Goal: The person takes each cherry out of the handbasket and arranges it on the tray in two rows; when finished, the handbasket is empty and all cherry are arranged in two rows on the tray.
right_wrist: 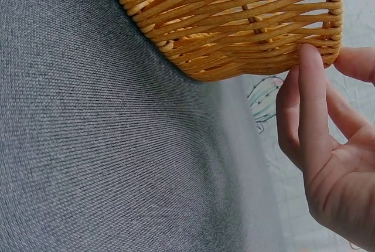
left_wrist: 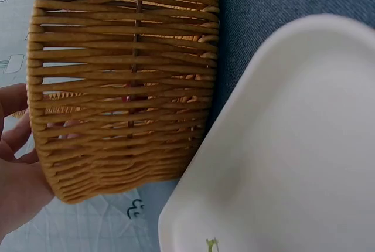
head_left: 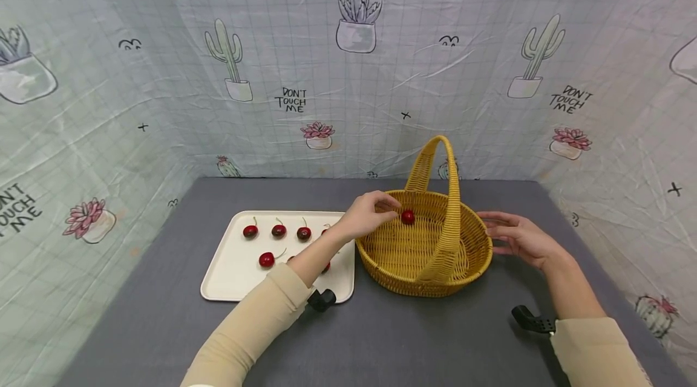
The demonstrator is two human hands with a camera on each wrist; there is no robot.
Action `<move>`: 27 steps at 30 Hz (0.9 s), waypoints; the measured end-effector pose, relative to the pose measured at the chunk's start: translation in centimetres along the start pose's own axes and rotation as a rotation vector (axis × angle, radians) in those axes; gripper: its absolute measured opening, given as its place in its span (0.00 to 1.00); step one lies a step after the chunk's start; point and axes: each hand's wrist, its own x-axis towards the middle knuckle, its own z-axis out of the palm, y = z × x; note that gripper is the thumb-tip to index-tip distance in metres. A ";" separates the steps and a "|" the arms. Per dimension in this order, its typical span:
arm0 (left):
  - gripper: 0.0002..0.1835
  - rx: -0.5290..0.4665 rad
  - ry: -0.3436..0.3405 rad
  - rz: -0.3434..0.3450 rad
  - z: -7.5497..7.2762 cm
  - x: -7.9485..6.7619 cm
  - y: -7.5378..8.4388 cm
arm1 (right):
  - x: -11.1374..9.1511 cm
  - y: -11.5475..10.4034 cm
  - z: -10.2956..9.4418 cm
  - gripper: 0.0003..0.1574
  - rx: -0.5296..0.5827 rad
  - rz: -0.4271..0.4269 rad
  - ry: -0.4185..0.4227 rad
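A yellow wicker basket (head_left: 383, 260) with a tall handle stands on the table. One red cherry (head_left: 408, 217) shows inside its far left part, just beyond the fingertips of my left hand (head_left: 366, 216). That hand reaches over the basket's left rim, fingers loosely bent, with nothing visibly held. My right hand (head_left: 530, 240) is at the opposite side; its nearly straight fingers touch the basket's wall (right_wrist: 228, 23) at the rim in the right wrist view. Left of the basket lies a white tray (head_left: 229, 281) with several stemmed cherries, including a cherry (head_left: 267, 260); my left forearm hides some.
A grey cloth covers the table (head_left: 414, 344). Behind and at both sides hangs a printed curtain (head_left: 272, 60). Black wrist mounts, such as the left mount (head_left: 322, 300), sit below my forearms. The basket's arched handle (head_left: 451, 205) rises between my hands.
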 end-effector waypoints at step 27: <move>0.16 0.186 -0.119 -0.026 2.6 3.2 -0.4 | 0.1 0.2 0.0 0.37 -0.011 -0.001 0.006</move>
